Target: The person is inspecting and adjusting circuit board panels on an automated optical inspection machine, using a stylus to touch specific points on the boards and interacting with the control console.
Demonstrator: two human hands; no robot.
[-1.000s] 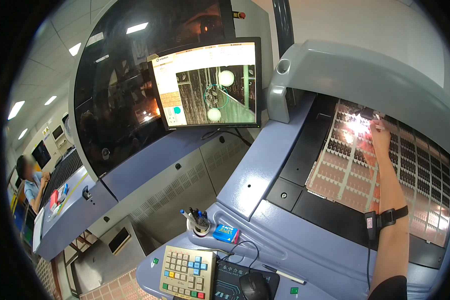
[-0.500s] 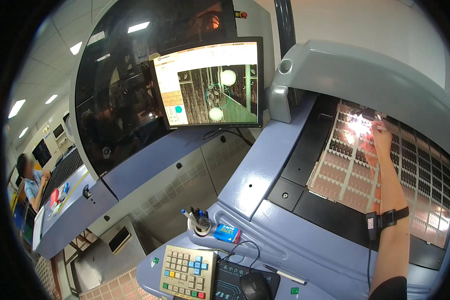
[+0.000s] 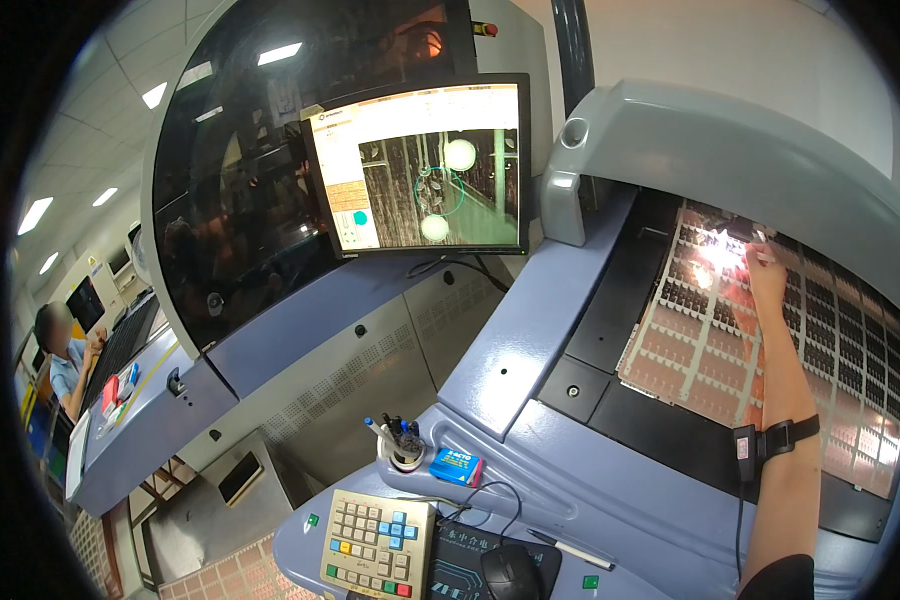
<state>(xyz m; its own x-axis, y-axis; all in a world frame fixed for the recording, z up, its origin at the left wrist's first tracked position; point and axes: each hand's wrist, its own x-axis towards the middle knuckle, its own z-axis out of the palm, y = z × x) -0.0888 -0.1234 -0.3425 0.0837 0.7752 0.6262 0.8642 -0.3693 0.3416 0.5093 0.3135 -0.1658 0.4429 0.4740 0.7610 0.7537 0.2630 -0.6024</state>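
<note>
My right hand (image 3: 766,268) is over the copper-coloured circuit panel (image 3: 660,385), under a bright light spot. Its fingers are pinched together around a slim, pale-tipped tool, too small and glared over to name. A black wrist strap (image 3: 790,433) with a cord circles my right forearm. The monitor (image 3: 425,165) displays an enlarged dark, streaked surface with two bright round pads, a thin ring mark and a dim, blurred wedge shape. My left hand is out of the picture.
A grey machine hood (image 3: 730,140) arches over the panel. Nearer stand a keypad (image 3: 375,540), a black mouse (image 3: 510,572), a pen cup (image 3: 406,455), a blue box (image 3: 456,466) and a white pen (image 3: 575,548). At far left another person (image 3: 65,365) sits by a bench.
On the monitor, the sharp wedge shape beside the ring has become dimmer and blurred. My right hand stays at nearly the same spot on the panel.
</note>
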